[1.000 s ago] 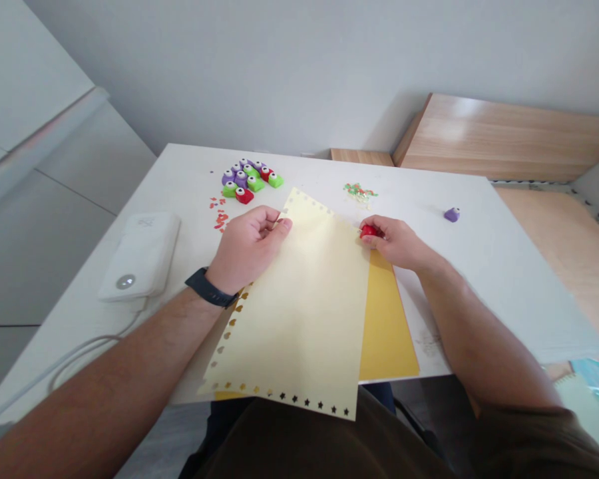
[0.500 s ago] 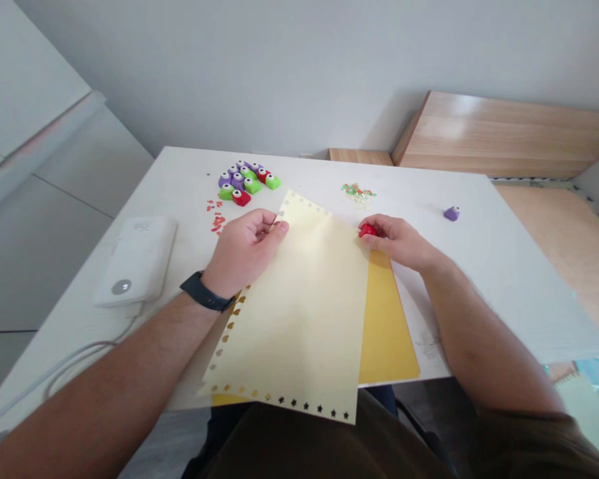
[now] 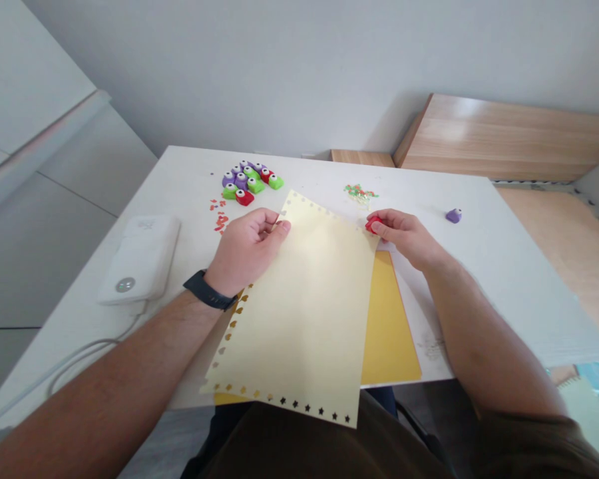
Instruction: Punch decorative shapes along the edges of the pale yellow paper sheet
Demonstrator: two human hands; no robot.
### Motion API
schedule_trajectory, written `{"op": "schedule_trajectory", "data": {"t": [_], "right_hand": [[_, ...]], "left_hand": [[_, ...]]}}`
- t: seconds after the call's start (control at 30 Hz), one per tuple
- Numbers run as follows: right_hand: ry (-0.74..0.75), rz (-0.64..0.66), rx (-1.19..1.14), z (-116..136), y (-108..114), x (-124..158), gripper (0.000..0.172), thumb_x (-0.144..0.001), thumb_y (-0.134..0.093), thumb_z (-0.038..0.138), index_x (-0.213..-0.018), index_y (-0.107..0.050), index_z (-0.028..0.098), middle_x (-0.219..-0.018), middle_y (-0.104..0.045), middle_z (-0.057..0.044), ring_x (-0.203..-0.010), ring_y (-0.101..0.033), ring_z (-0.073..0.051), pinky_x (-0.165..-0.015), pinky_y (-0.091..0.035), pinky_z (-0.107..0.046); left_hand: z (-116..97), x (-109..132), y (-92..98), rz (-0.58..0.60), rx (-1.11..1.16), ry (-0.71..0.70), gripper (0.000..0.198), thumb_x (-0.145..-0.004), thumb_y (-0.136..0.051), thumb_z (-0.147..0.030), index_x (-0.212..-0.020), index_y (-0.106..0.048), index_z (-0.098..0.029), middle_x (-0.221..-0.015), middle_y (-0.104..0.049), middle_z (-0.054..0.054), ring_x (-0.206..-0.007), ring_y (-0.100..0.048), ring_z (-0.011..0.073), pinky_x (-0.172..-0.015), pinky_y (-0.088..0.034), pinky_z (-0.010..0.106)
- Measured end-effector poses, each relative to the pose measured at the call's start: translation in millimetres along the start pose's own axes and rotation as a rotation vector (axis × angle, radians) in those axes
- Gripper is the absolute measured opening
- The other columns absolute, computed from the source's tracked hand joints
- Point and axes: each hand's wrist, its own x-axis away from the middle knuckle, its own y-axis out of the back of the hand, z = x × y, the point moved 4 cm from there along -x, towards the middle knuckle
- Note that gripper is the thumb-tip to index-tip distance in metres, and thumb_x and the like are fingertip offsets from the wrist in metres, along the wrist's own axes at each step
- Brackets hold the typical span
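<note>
I see a pale yellow paper (image 3: 309,299) held up over the middle of the worktop (image 3: 479,293), and its bottom end pokes out past the near edge. Little stars are cut along its bottom side, hearts run up its left side, and more small holes go along its top.

The left hand (image 3: 249,249) pinches the paper's left side, up near the top, with thumb and fingers. The right hand (image 3: 402,234) has its thumb and fingers closed on a red punch (image 3: 372,225) at the paper's top right corner. I can't tell if the paper is inside the punch.

A darker yellow sheet (image 3: 392,319) lies underneath, along the near edge. Toward the far left corner sits a bunch of purple, green and red punches (image 3: 249,181) with big eyes, with red paper bits (image 3: 220,221) just beside them. Green, orange and pale bits (image 3: 360,193) lie near the far edge. One purple punch (image 3: 454,216) is alone toward the right edge. A white box (image 3: 140,259) with a cable (image 3: 90,346) is by the left edge.
</note>
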Motion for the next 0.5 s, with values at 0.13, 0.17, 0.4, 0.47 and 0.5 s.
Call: {"op": "schedule_trajectory", "data": {"t": [0.13,0.17,0.4,0.47,0.5], "right_hand": [[0.000,-0.050,-0.034,0.5,-0.6,-0.6,0.042,-0.079,-0.086,0.055,-0.102,-0.074,0.021,-0.094,-0.074,-0.004,-0.082,-0.060,-0.017,-0.074,-0.046,-0.033],[0.003,-0.063,-0.033,0.7,-0.6,-0.7,0.043,-0.079,-0.085,0.056,-0.102,-0.074,0.021,-0.095,-0.074,-0.004,-0.082,-0.061,-0.017,-0.073,-0.046,-0.033],[0.012,-0.100,0.000,0.0,1.0,-2.0,0.041,-0.086,-0.079,0.060,-0.101,-0.074,0.022,-0.100,-0.077,-0.006,-0.085,-0.065,-0.018,-0.067,-0.044,-0.031],[0.014,-0.098,-0.009,0.1,1.5,-2.6,0.040,-0.087,-0.077,0.060,-0.101,-0.073,0.023,-0.103,-0.078,-0.007,-0.088,-0.067,-0.019,-0.067,-0.044,-0.030],[0.012,-0.098,-0.017,0.3,1.7,-2.8,0.039,-0.088,-0.077,0.060,-0.101,-0.072,0.023,-0.104,-0.078,-0.007,-0.089,-0.068,-0.020,-0.067,-0.044,-0.030]], "left_hand": [[-0.3,-0.5,0.2,-0.006,-0.010,-0.006,0.025,-0.092,-0.071,-0.045,-0.089,-0.069,-0.020,-0.079,-0.072,0.002,-0.065,-0.059,0.0155,-0.056,-0.041,0.026],[-0.9,-0.4,0.3,-0.005,-0.014,-0.005,0.025,-0.092,-0.071,-0.045,-0.089,-0.068,-0.020,-0.078,-0.072,0.001,-0.064,-0.059,0.0154,-0.056,-0.041,0.026],[-2.4,0.5,-0.2,0.008,-0.023,0.006,0.027,-0.092,-0.071,-0.046,-0.090,-0.067,-0.020,-0.077,-0.071,0.000,-0.061,-0.057,0.0143,-0.055,-0.040,0.026],[-1.4,0.7,-0.4,0.012,-0.022,0.005,0.026,-0.092,-0.070,-0.046,-0.091,-0.067,-0.020,-0.078,-0.071,0.001,-0.062,-0.057,0.0143,-0.056,-0.040,0.026],[-1.2,0.8,-0.4,0.012,-0.025,0.003,0.026,-0.092,-0.070,-0.046,-0.091,-0.067,-0.020,-0.078,-0.071,0.001,-0.062,-0.057,0.0144,-0.056,-0.040,0.026]]}}
